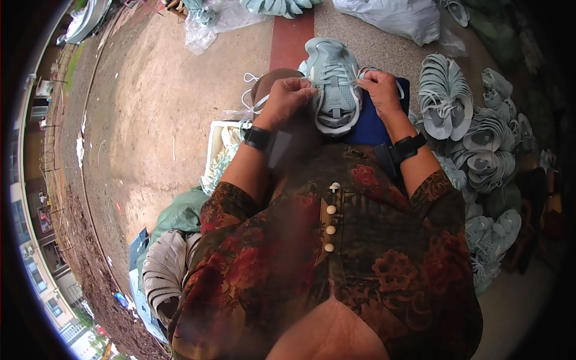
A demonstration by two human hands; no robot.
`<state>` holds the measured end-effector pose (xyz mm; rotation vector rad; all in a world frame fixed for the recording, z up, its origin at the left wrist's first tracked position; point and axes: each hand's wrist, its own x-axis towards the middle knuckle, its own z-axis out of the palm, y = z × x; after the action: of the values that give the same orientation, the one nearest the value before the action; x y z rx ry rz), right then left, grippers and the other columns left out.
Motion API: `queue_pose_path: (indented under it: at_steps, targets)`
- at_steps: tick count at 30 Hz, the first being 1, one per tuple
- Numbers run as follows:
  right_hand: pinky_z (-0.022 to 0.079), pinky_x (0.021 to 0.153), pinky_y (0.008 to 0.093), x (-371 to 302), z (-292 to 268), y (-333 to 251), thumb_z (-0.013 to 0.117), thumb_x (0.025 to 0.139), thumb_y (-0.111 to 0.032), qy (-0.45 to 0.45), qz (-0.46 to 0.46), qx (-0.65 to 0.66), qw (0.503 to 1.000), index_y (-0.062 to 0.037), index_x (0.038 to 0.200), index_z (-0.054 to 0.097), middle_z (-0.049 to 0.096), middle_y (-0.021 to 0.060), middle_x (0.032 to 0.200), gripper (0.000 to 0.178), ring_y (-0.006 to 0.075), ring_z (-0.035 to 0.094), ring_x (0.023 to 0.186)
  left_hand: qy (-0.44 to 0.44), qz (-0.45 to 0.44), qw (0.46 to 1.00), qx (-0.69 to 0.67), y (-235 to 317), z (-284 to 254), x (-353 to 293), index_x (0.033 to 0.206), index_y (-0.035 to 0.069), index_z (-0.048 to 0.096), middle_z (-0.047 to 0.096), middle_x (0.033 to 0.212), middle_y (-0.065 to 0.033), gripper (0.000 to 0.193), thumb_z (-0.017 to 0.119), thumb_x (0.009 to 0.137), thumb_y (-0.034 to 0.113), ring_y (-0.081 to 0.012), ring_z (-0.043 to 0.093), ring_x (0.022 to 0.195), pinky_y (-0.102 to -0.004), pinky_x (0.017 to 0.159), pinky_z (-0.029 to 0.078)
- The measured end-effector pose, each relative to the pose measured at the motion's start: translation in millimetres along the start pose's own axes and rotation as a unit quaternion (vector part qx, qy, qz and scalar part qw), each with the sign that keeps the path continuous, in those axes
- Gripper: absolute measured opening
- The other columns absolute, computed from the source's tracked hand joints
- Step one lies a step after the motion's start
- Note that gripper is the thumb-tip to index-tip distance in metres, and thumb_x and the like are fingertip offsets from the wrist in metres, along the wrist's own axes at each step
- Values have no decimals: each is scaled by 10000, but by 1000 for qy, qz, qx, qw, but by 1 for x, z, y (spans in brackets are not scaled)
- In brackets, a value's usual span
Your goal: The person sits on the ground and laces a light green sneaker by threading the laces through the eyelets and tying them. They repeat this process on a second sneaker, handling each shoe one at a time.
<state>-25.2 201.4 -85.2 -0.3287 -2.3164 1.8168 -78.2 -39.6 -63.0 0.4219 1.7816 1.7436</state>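
A pale blue-green sneaker upper (330, 55) rests in front of me at my knees, its laces threaded across the middle. On its left side my left hand (291, 99) pinches a lace end between thumb and fingers. My right hand (380, 90) grips a lace at the other side, fingers closed, with a white loop hanging by the wrist. Both hands sit close to the upper's edges. Dark blue cloth (375, 123) lies beneath and right of the upper. Behind my left hand, white laces (247, 95) trail over a brown rounded thing (277, 77).
Nested stacks of pale uppers (445, 96) and more piles (489, 135) crowd my right side. To the left stand a white box (213, 141) of laces, a green sack (177, 210) and a stack of beige uppers (162, 267). White plastic bags (393, 18) lie ahead.
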Motion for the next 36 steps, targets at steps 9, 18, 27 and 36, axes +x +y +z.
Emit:
queue_pose_path:
  at_steps: [9,18,27,36]
  targets:
    - [343,487,275,1,11,3,652,715,-52,24,-83,-148,985,-6,611,491,440,21,532,197,87,377,515,38,12,998,38,-3,4,-3,690,71,540,488,682,83,187,642,841,115,-13,414,644,-180,599,357]
    - [422,514,372,-7,23,2,654,731,-88,120,-138,-215,959,-20,654,521,515,159,583,168,296,538,540,47,31,998,18,1,28,-6,811,16,626,582,707,29,86,656,820,96,-30,487,619,-191,556,407]
    - [477,668,454,-27,21,-7,536,780,-98,24,-183,-380,906,-13,827,547,568,223,733,98,398,581,781,101,196,899,379,-4,74,27,966,3,631,637,792,-213,237,661,755,108,-295,654,718,-337,653,504]
    - [463,641,444,-19,24,10,553,775,-74,85,-187,-231,951,-18,823,572,579,192,773,76,389,572,753,82,156,911,373,-10,65,39,951,13,639,638,815,-206,238,658,743,129,-335,641,744,-359,661,504]
